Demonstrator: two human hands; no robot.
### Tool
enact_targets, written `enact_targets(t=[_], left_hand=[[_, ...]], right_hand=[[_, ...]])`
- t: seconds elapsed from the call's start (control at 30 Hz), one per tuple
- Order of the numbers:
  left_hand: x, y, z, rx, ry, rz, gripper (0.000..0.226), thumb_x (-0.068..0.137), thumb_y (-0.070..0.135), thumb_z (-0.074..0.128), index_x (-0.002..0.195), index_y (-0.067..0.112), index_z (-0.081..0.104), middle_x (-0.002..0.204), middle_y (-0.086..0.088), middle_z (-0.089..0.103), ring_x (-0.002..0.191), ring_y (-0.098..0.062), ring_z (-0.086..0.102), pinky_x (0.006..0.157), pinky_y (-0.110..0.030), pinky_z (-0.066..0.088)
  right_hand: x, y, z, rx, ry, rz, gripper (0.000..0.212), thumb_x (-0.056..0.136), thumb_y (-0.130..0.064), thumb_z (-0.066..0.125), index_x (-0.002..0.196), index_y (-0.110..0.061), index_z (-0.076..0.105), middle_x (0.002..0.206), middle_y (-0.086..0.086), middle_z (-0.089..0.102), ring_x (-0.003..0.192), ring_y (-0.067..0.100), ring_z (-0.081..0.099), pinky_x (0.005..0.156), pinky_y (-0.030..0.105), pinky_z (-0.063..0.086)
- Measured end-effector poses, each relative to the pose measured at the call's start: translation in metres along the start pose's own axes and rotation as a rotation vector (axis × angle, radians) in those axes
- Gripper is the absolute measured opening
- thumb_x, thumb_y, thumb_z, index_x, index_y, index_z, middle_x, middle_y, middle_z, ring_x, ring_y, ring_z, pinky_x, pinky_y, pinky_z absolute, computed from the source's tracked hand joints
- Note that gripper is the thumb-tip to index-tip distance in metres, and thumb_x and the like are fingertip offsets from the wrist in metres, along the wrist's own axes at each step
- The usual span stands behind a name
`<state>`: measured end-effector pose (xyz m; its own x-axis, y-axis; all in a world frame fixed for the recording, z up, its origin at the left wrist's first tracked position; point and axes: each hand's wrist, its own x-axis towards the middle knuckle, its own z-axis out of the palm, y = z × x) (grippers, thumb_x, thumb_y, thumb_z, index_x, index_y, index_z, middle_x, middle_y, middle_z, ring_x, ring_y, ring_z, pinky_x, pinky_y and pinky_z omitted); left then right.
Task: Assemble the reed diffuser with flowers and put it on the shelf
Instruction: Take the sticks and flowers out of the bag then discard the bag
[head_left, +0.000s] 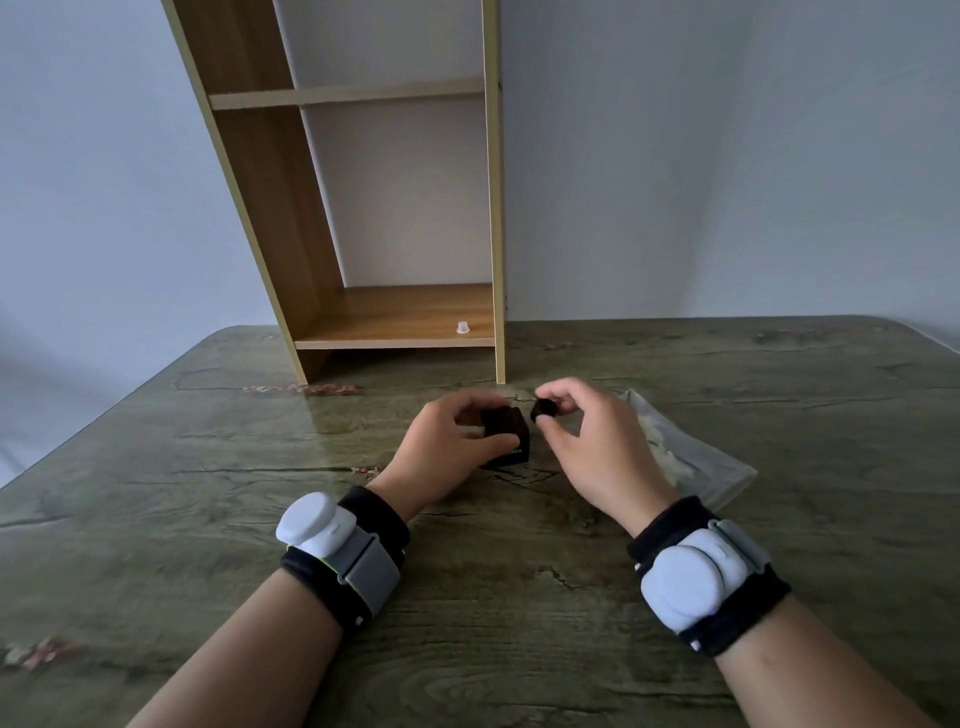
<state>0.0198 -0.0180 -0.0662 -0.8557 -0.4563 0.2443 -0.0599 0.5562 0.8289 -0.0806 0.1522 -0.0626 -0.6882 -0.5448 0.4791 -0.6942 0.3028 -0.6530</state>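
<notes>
Hands are both up near the middle of the green wood-grain table (208, 519), right in front of the wooden shelf unit (260, 208). Left hand (447, 452) is wrapped around a small dark square bottle (506, 436) that sits on the tabletop, thumb on the near side and fingers curled over the far side, so it's clamped on it pretty firmly. There's some pale lettering low on the bottle's front face but it's too small to read. Right hand (592, 452) is just beside it, pinching a little black round cap (545, 410) between thumb and fingertips, held a bit above and to the right of the bottle's top, not touching it. Behind the right hand there's a clear plastic bag (722, 473) lying flat on the table with something pale and fluffy inside; can't tell exactly what it is since the hand covers part of it. On the lowest shelf board, close to the front right corner, sits a tiny white stopper-looking thing (463, 327), standing by itself. The upper compartments have nothing in them that I can see. Both wrists have black bands with a light grey puck-shaped device strapped on, left wrist device (317, 525) and right wrist device (685, 582). Plain pale wall behind everything.
</notes>
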Motion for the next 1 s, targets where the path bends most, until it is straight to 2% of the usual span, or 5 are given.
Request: enact_targets(t=[0.17,0.57,0.8,0.9,1.0], left_hand=[[-0.002,-0.001,0.004,-0.039,-0.005,0.033,0.040,0.078,0.020,0.090,0.115,0.021,0.077,0.105,0.010,0.078,0.099,0.000,0.072,0.088,-0.021,0.060],[-0.003,0.004,0.008,-0.086,-0.017,0.022,0.040,0.076,0.017,0.091,0.113,0.019,0.077,0.103,0.008,0.080,0.096,0.000,0.073,0.084,-0.017,0.057],[-0.003,0.005,0.008,-0.128,-0.005,-0.009,0.051,0.074,0.013,0.093,0.120,0.016,0.070,0.107,0.005,0.077,0.097,-0.004,0.074,0.084,-0.018,0.059],[-0.002,0.004,0.007,-0.138,0.000,-0.022,0.052,0.073,0.017,0.093,0.119,0.018,0.069,0.107,0.005,0.078,0.096,-0.002,0.074,0.086,-0.020,0.059],[-0.003,0.004,0.006,-0.136,-0.010,-0.029,0.052,0.072,0.017,0.094,0.118,0.019,0.069,0.107,0.005,0.078,0.095,-0.001,0.074,0.087,-0.019,0.059]], right_hand=[[-0.003,-0.009,0.005,0.056,-0.052,-0.121,0.028,0.096,-0.019,0.070,0.123,-0.024,0.070,0.112,-0.018,0.065,0.098,-0.008,0.057,0.084,0.003,0.039],[0.003,-0.006,0.010,0.004,-0.096,-0.141,0.024,0.095,-0.019,0.071,0.119,-0.020,0.074,0.111,-0.010,0.066,0.098,0.007,0.061,0.084,0.022,0.050],[0.004,-0.003,0.011,0.049,-0.101,-0.051,0.035,0.090,-0.041,0.074,0.116,-0.024,0.060,0.107,-0.014,0.062,0.097,0.000,0.057,0.077,0.013,0.043],[0.001,-0.005,0.008,0.083,-0.145,-0.085,0.038,0.096,-0.030,0.066,0.132,-0.029,0.056,0.126,-0.017,0.066,0.113,0.000,0.060,0.093,0.019,0.047],[0.002,-0.007,0.008,0.053,-0.130,-0.074,0.037,0.095,-0.020,0.067,0.130,-0.029,0.060,0.121,-0.018,0.070,0.098,0.005,0.064,0.082,0.017,0.050]])
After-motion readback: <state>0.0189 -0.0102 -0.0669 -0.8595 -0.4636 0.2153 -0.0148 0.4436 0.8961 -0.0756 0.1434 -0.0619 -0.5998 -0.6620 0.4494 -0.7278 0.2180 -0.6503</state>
